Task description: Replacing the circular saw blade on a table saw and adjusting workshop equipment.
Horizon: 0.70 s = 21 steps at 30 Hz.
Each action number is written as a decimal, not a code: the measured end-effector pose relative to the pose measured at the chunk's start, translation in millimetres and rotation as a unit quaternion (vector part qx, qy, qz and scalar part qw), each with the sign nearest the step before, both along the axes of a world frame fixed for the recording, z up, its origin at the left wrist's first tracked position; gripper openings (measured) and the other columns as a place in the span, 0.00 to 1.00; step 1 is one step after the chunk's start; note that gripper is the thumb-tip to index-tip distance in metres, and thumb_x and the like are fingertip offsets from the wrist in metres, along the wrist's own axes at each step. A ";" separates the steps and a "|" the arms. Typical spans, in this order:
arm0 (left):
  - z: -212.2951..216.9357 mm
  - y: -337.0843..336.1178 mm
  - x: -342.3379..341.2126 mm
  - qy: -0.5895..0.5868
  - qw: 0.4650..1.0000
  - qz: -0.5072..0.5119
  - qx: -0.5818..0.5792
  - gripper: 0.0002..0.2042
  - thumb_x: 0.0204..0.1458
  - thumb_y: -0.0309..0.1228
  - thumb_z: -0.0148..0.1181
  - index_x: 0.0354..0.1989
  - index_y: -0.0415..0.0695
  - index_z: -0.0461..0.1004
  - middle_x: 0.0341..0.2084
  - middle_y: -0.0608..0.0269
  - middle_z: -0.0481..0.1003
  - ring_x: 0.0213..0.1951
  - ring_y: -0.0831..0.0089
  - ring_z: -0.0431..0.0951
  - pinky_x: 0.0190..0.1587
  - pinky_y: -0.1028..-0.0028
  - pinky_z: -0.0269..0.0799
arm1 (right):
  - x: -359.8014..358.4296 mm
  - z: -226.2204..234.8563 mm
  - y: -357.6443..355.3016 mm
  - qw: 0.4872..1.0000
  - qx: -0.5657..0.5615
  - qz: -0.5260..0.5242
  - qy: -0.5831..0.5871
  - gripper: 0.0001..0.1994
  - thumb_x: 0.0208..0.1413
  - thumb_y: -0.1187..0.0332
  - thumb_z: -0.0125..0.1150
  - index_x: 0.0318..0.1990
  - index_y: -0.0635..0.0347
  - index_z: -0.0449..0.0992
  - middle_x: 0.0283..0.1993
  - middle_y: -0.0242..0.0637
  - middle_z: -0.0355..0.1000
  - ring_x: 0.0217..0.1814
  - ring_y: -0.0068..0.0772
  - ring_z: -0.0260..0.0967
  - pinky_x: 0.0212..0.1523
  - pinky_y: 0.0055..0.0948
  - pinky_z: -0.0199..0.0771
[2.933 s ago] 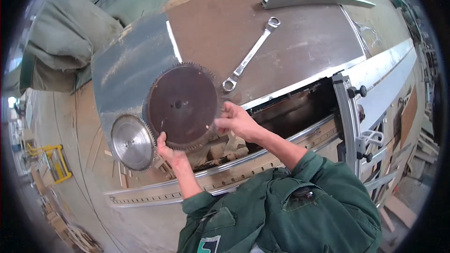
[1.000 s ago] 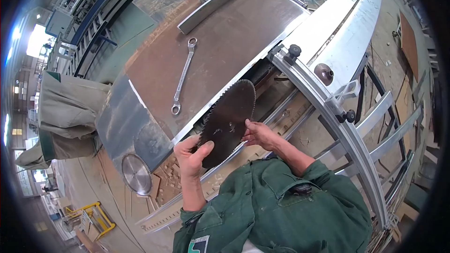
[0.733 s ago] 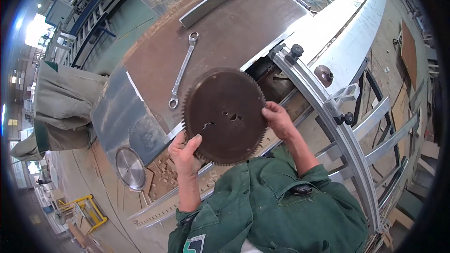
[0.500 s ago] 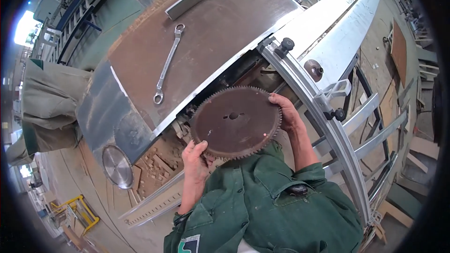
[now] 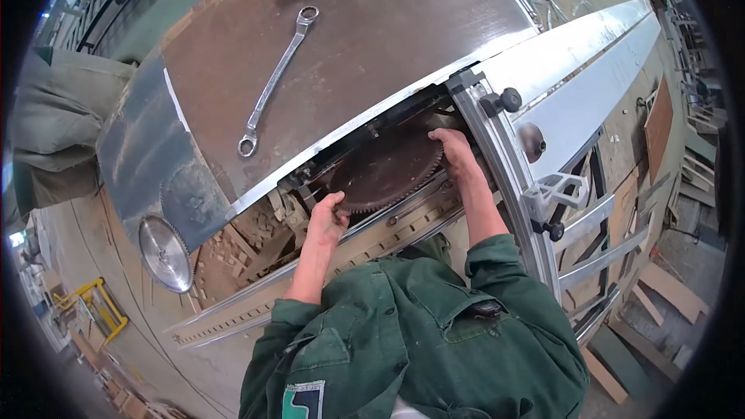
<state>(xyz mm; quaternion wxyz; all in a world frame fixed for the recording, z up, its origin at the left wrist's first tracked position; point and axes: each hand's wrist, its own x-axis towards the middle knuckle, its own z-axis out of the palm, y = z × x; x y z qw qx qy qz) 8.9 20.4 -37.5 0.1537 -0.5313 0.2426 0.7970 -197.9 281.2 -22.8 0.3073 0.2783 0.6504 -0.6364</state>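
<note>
A large dark circular saw blade (image 5: 392,171) is tilted in the opening along the edge of the saw table (image 5: 365,46); its far side lies in shadow under the table's lip. My left hand (image 5: 326,221) is closed on the blade's near left rim. On the right rim, my right hand (image 5: 458,157) grips with the thumb over the top face and the fingers mostly hidden beneath. Beyond the blade, a double-ended ring spanner (image 5: 277,83) rests on the brown tabletop.
A shiny smaller saw blade (image 5: 164,252) rests at the table's left corner, and sawdust with wood scraps (image 5: 233,264) lies below it. An aluminium rail (image 5: 508,186) with black knobs crosses at right, beside a round flange (image 5: 531,142). Another person's trousers (image 5: 58,120) show at far left.
Both hands have moved the blade away from my body and down into the opening beside the table edge. The blade has tipped more steeply. My view has shifted closer to the table.
</note>
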 end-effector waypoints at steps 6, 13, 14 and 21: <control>-33.9 -3.2 -33.0 -0.032 0.998 0.033 0.036 0.05 0.49 0.32 0.66 0.29 0.52 0.75 0.23 0.73 0.75 0.22 0.79 0.71 0.21 0.82 0.60 | -39.6 -49.0 -2.8 0.998 -0.045 0.016 -0.046 0.10 0.51 0.69 0.61 0.40 0.63 0.77 0.35 0.37 0.76 0.37 0.36 0.75 0.43 0.34 0.79; -58.7 -12.5 -60.3 -0.064 0.996 0.059 0.035 0.06 0.49 0.29 0.66 0.27 0.52 0.74 0.21 0.72 0.73 0.20 0.79 0.69 0.20 0.82 0.59 | -69.1 -88.8 -15.7 0.997 0.004 -0.034 -0.066 0.13 0.50 0.72 0.61 0.45 0.60 0.75 0.43 0.40 0.75 0.46 0.39 0.74 0.47 0.39 0.79; -60.3 -11.3 -60.4 -0.057 0.996 0.062 0.033 0.06 0.49 0.29 0.66 0.27 0.52 0.74 0.21 0.72 0.73 0.20 0.79 0.69 0.19 0.82 0.59 | -70.6 -80.8 -19.9 0.994 -0.052 -0.041 -0.088 0.13 0.50 0.72 0.61 0.45 0.60 0.74 0.43 0.39 0.74 0.46 0.39 0.74 0.47 0.39 0.79; -74.9 -17.3 -77.1 -0.073 0.994 0.079 0.032 0.07 0.49 0.30 0.67 0.27 0.51 0.73 0.21 0.71 0.73 0.19 0.77 0.70 0.19 0.81 0.60 | -75.7 -124.7 -11.2 0.995 -0.027 -0.045 -0.089 0.16 0.49 0.71 0.63 0.48 0.55 0.73 0.46 0.37 0.73 0.48 0.39 0.73 0.50 0.41 0.79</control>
